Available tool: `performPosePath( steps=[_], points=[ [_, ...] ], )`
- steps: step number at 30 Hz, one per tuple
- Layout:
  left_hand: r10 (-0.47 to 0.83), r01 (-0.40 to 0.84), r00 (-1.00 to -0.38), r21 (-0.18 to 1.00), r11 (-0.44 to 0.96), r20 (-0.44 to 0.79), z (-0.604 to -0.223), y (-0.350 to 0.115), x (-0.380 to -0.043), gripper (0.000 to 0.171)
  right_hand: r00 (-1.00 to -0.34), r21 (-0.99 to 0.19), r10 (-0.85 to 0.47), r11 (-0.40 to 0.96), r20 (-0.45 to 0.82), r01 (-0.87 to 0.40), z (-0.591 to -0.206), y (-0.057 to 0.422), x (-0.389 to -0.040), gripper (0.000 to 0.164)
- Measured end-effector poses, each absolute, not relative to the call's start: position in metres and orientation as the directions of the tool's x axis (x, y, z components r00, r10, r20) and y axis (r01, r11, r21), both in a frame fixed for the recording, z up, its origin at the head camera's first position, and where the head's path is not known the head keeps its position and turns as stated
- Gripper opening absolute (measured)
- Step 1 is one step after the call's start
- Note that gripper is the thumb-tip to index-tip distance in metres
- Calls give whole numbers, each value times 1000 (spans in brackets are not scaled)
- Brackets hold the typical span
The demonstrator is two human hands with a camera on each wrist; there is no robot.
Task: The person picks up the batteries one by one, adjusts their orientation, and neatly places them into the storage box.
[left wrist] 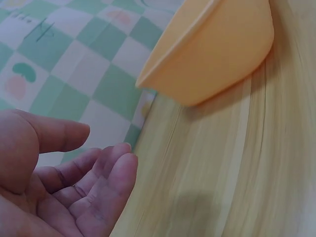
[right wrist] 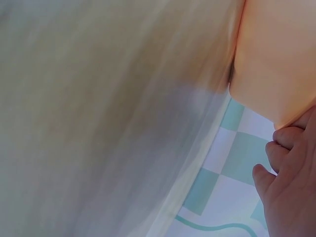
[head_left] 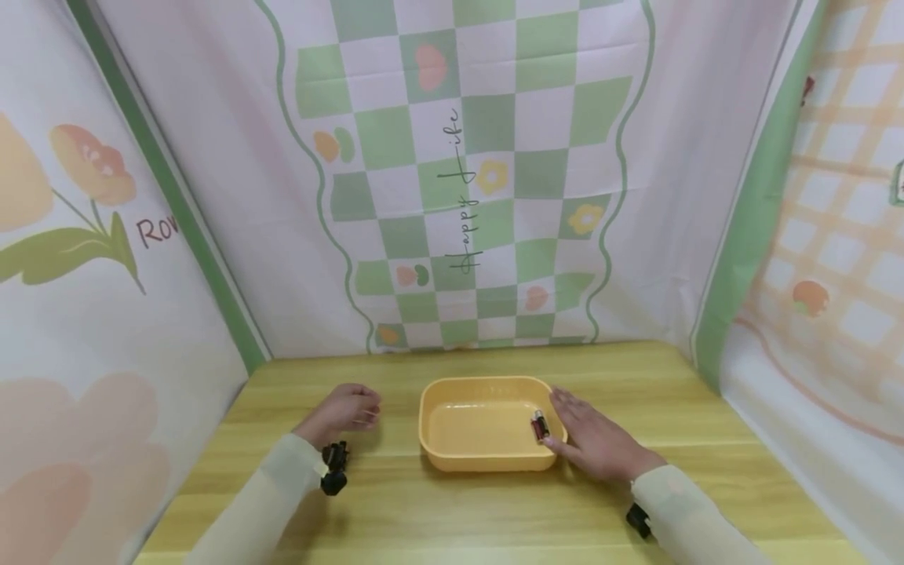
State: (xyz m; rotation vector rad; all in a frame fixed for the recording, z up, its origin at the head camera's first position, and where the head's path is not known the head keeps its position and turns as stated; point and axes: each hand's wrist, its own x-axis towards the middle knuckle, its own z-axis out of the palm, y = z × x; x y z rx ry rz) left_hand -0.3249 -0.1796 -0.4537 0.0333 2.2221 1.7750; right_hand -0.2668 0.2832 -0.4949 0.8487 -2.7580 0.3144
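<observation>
A yellow plastic basin (head_left: 487,463) with rounded corners stands upright on the table. Small red-and-black batteries (head_left: 540,426) lie together at its right end, too small to count surely. Along the basin's right rim rests my right hand (head_left: 600,439), fingers extended and thumb near the batteries. The right wrist view shows that hand (right wrist: 294,173) against the basin's rim (right wrist: 276,59), part of it cut off by the frame. My left hand (head_left: 346,410) hovers left of the basin, apart from it. Its fingers are loosely bent with nothing between them, as the left wrist view confirms.
The wood-grain table (head_left: 452,518) extends around the basin on all sides. A checked green-and-white cloth (head_left: 466,196) hangs behind its far edge. Patterned curtains (head_left: 71,329) close in the left and right sides. Dark devices (head_left: 335,468) are strapped at both wrists.
</observation>
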Motion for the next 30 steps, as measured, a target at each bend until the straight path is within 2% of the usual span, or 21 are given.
performPosePath(
  steps=[10, 18, 30],
  points=[
    [191, -179, -955, 953, 244, -228, -459, -210, -320, 34, -806, -147, -521, 807, 281, -573, -494, 283, -266, 79],
    [83, -230, -962, 934, 275, -261, -464, -224, -316, 27, -812, -150, -519, 810, 266, -566, -494, 282, -267, 80],
    [10, -260, -962, 924, 279, -274, -471, -250, -306, 22, -810, -141, -523, 810, 265, -569, -492, 284, -267, 80]
  ],
)
